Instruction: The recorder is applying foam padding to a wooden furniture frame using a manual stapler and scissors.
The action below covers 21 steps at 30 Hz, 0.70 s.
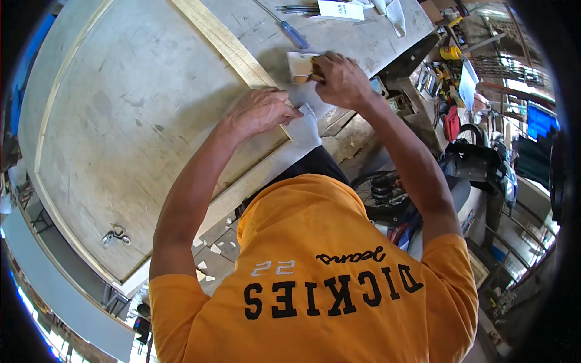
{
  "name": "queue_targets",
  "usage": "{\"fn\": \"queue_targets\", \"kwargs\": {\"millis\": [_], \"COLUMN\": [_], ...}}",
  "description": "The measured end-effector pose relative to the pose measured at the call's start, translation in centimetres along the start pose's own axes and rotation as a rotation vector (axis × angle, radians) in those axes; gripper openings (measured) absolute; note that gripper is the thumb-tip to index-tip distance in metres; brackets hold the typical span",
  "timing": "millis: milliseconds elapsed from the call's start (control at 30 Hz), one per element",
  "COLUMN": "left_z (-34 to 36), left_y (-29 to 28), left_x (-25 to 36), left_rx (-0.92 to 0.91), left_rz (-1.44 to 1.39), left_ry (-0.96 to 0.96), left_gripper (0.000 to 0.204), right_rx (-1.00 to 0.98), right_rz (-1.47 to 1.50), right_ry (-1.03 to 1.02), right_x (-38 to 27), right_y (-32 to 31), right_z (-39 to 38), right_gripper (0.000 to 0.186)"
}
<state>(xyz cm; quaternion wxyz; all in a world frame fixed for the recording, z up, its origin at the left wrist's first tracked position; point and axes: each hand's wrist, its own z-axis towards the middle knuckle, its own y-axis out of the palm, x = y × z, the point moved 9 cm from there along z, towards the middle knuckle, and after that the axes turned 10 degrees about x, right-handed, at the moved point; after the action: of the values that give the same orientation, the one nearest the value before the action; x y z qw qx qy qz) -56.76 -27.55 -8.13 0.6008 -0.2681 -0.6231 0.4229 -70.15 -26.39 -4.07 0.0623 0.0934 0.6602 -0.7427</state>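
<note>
My left hand (260,112) rests with curled fingers on the end of a pale wooden strip (223,45) at the corner of a framed board (127,103). Beside its fingertips lies a crumpled white piece (307,127), its material unclear. My right hand (340,81) is closed on a small pale block (297,63) with a yellowish part under the fingers, held just beyond the left hand at the right. A screwdriver with a blue handle (294,35) lies above it on the worktable (381,42).
Thin rods (296,9), a white box (341,10) and white scraps (394,18) lie at the table's far edge. A metal clamp-like piece (115,236) sits lower left. Cluttered shelving (430,81), a yellow container (450,52) and motorbike parts (469,163) stand at the right.
</note>
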Motion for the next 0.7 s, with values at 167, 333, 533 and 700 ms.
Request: {"fn": "queue_targets", "kwargs": {"millis": [167, 333, 533, 700], "left_z": [0.4, 1.3, 1.5, 1.5], "left_y": [1.0, 0.8, 0.3, 0.5], "left_x": [-0.9, -0.7, -0.6, -0.8], "left_rx": [-0.107, -0.17, -0.186, -0.139], "left_rz": [0.006, -0.03, -0.026, -0.049], "left_ry": [0.037, 0.037, 0.062, 0.104], "left_gripper": [0.024, 0.029, 0.037, 0.037], "right_rx": [-0.539, -0.591, -0.436, -0.387], "right_rz": [0.454, 0.457, 0.279, 0.272], "right_ry": [0.545, 0.792, 0.701, 0.697], "right_x": [-2.6, -6.4, -8.4, -8.4], "right_y": [-4.3, 0.4, 2.1, 2.6], "right_z": [-8.2, -14.1, -12.0, -11.0], "right_gripper": [0.023, 0.034, 0.033, 0.029]}}
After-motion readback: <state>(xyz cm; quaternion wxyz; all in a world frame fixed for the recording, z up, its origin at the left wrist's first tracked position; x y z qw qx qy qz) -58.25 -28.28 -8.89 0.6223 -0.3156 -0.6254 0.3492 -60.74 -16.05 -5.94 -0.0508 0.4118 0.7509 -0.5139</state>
